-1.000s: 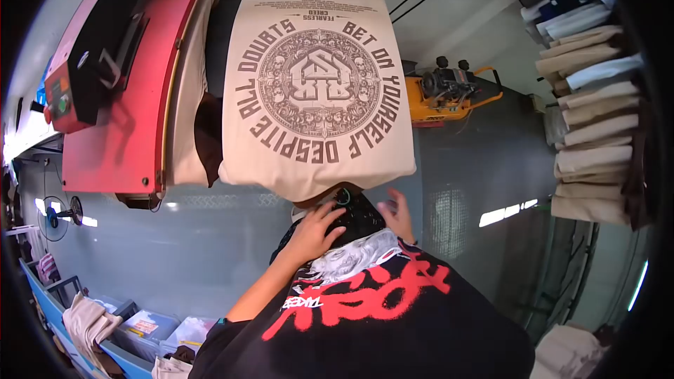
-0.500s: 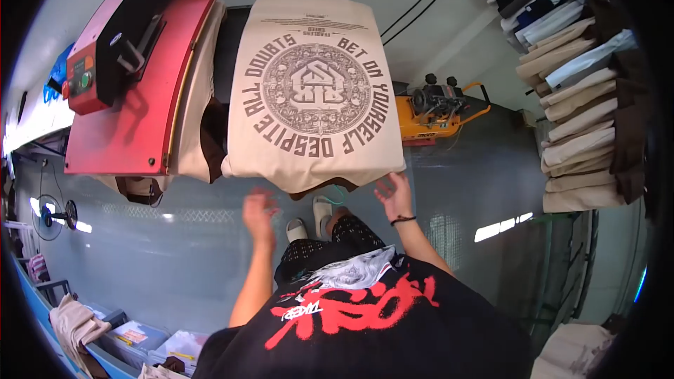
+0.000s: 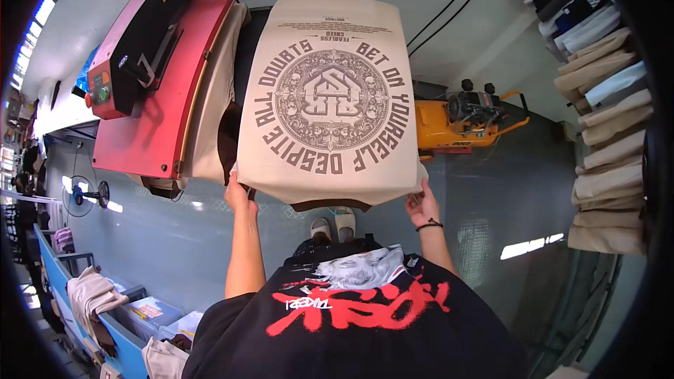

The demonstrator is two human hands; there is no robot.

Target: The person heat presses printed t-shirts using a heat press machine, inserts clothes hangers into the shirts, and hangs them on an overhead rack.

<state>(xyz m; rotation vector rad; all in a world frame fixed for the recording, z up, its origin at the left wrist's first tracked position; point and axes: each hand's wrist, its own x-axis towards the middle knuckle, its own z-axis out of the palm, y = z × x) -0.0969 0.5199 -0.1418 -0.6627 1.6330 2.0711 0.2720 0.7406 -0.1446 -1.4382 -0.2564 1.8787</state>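
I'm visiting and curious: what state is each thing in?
Shirt: spread, print up
Left hand: fingers at shirt's near left corner, grip unclear
Right hand: fingers at near right corner, grip unclear
Press: over cream cloth, on or off unclear
Fan: standing, spin unclear
Compressor: upright, running unclear
Other garments: layered, overlapping

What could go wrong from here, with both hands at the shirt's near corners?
If the left hand and right hand pull unevenly, the cream printed T-shirt might skew or crease. The red heat press stands on the left; if hot, which I cannot tell, it could burn that hand on contact.
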